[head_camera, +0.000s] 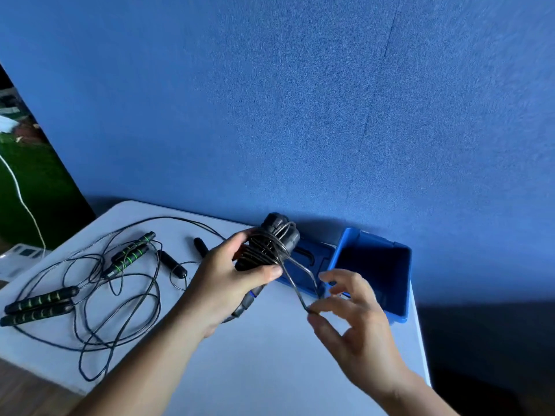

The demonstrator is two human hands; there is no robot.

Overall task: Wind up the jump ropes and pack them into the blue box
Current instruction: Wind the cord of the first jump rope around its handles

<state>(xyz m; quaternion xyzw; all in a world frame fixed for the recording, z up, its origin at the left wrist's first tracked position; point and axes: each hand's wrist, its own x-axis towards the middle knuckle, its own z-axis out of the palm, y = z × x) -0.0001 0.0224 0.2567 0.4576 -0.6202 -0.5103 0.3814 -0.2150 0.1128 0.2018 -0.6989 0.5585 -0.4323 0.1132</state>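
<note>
Rope: black cord-wound jump-rope handles [270,244], frame centre, long axis lower left to upper right.
Left hand [222,283]: you grip the handles.
Right hand [354,319]: you pinch the cord's loose loop [297,291], other fingers spread.

Improvised indoor work corner; room type uncertain. White table [270,355] against a blue textured partition [300,100]; green turf-like floor [39,187] with a white cable [18,187] past its left edge; wood-look floor [27,394] below.
</note>
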